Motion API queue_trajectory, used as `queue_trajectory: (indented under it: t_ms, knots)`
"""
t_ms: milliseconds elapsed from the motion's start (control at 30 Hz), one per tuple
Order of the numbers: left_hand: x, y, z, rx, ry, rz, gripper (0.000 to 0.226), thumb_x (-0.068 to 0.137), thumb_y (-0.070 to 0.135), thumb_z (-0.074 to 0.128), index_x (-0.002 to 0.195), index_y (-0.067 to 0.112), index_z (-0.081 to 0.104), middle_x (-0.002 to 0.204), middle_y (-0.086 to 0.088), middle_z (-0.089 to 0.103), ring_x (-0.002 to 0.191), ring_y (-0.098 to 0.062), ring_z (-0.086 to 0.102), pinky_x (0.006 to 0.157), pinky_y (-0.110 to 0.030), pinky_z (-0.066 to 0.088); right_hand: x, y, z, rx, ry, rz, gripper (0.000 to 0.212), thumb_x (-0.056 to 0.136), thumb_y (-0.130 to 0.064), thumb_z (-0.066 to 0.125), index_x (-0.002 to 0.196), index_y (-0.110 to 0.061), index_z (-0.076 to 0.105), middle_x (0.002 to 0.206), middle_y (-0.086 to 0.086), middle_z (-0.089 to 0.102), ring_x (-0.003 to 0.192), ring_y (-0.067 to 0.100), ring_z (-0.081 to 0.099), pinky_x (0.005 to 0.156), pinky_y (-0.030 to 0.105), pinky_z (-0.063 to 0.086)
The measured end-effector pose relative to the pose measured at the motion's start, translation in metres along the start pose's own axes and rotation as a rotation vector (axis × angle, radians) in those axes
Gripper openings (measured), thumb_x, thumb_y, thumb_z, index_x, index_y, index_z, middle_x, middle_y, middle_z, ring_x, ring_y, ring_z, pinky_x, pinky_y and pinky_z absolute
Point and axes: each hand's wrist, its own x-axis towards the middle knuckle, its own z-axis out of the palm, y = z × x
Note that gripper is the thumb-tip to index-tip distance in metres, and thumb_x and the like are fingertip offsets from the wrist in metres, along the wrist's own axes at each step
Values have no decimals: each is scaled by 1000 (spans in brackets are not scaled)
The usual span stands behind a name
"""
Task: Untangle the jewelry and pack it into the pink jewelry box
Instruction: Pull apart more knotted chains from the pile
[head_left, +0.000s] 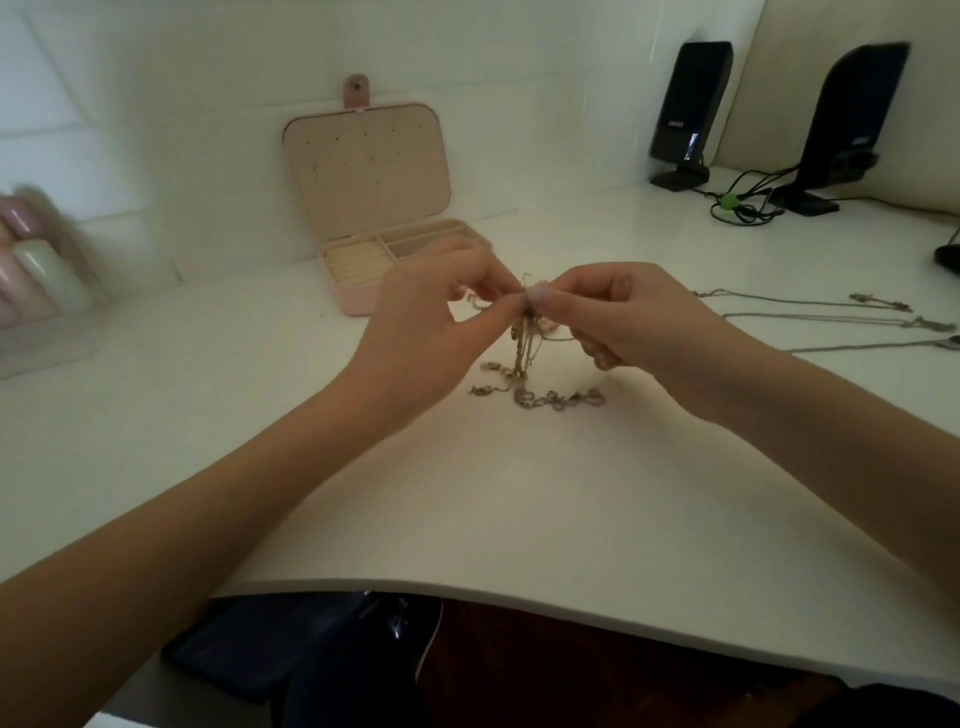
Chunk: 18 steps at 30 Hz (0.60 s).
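A tangled bunch of gold and silver chains (524, 353) hangs between my two hands above the white desk, its lower ends and clasps (556, 399) trailing on the surface. My left hand (431, 317) pinches the top of the tangle from the left. My right hand (618, 317) pinches it from the right, fingertips almost meeting the left ones. The pink jewelry box (363, 304) stands open behind my left hand, lid (366, 166) upright against the wall, with cream ring rolls and compartments inside.
Several separated chains (810, 317) lie stretched out on the desk at the right. Two black speakers (688, 114) with cables (743, 202) stand at the back right. A clear organizer with pale bottles (36, 270) sits at the far left. The desk's curved front edge (467, 590) is below.
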Motion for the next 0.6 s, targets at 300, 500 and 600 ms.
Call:
queue_trajectory:
  t_ms: [300, 500, 600]
  knots:
    - [19, -3, 15, -293, -240, -194, 12, 91, 15, 62, 80, 14, 66, 73, 11, 65, 72, -2, 61, 71, -19, 47, 12, 8, -22, -57, -18, -13, 22, 82, -40, 67, 79, -18, 73, 58, -11, 53, 62, 11, 39, 65, 33, 32]
    - [8, -9, 19, -443, -371, -301, 12, 84, 34, 62, 79, 23, 64, 75, 7, 62, 75, -7, 57, 77, -33, 50, 3, 18, -19, -87, -77, -119, 27, 71, -50, 64, 77, -23, 70, 65, -7, 60, 65, 7, 49, 66, 21, 39]
    - [2, -9, 20, -484, -418, -267, 16, 81, 41, 59, 78, 26, 62, 68, 14, 57, 65, -3, 51, 62, -19, 41, -1, 23, -18, -173, -26, -192, 13, 77, -37, 63, 79, -25, 68, 71, -13, 64, 69, 0, 56, 65, 12, 43]
